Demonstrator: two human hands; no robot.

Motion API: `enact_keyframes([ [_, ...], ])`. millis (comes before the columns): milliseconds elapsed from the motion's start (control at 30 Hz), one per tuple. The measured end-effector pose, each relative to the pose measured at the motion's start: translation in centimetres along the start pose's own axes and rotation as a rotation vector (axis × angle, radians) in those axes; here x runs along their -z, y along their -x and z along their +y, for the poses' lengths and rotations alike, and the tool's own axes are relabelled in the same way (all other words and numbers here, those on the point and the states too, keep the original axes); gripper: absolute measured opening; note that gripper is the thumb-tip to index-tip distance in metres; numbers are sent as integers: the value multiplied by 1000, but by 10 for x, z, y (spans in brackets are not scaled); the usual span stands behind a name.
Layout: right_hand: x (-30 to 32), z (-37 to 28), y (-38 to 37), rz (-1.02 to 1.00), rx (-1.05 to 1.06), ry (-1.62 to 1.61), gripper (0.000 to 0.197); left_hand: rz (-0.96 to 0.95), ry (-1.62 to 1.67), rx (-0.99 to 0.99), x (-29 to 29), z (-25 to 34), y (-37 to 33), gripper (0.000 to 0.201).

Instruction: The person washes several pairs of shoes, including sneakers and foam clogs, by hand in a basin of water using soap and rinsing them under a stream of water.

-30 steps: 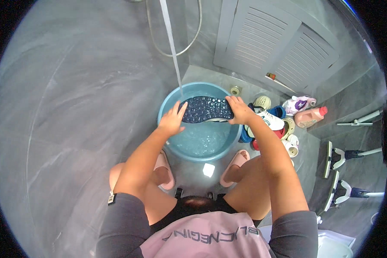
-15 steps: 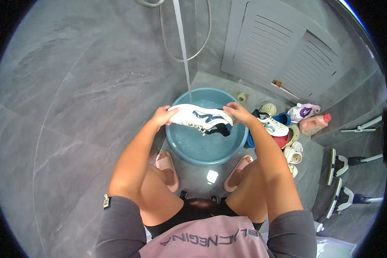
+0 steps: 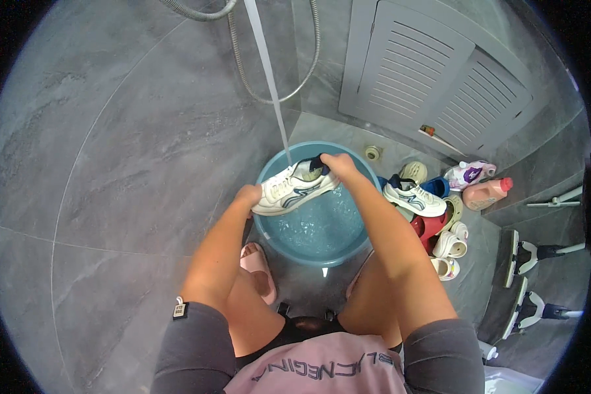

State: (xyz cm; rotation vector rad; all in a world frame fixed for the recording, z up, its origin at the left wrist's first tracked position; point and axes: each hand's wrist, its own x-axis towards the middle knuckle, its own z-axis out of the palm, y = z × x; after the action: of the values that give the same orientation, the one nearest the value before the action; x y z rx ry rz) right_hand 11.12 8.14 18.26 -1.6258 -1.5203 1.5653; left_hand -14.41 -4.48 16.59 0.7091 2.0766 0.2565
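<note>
Between my two hands I hold a white sneaker (image 3: pixel 294 190) with dark blue trim, its opening and laces facing up. My left hand (image 3: pixel 248 198) grips the toe end. At the heel, my right hand (image 3: pixel 337 166) is closed on the dark collar. The shoe hangs over a round blue-green basin (image 3: pixel 308 261) with rippling water (image 3: pixel 318 230) in it. A stream of water (image 3: pixel 269 72) falls from above and meets the sneaker near its tongue and opening.
Right of the basin lie a second white sneaker (image 3: pixel 414 197), red shoes (image 3: pixel 429 226) and several pale clogs (image 3: pixel 450 245). Beyond them stand a pink bottle (image 3: pixel 486 194) and a white-purple pack (image 3: pixel 469 174). Two mop heads (image 3: pixel 515 308) lean at the right. A shower hose (image 3: pixel 236 59) hangs by the wall.
The sneaker has been turned from its side, with the opening toward me, to opening up. Its heel end is now raised farther from me and the stream now reaches it.
</note>
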Motion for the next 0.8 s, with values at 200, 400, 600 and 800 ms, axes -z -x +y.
enact_keyframes([
  [200, -37, -53, -2, 14, 142, 321, 53, 186, 14, -580, -8, 38, -3, 60],
  [400, -39, -67, -4, 4, 201, 352, 64, 386, -156, -600, -18, 71, 13, 50],
  [600, -40, -55, -3, 16, 353, 206, 112, 348, 21, -378, -27, 81, 4, 35],
  [800, -7, -38, 6, -121, -17, 205, 96, 224, 646, -64, -33, 93, -5, 34],
])
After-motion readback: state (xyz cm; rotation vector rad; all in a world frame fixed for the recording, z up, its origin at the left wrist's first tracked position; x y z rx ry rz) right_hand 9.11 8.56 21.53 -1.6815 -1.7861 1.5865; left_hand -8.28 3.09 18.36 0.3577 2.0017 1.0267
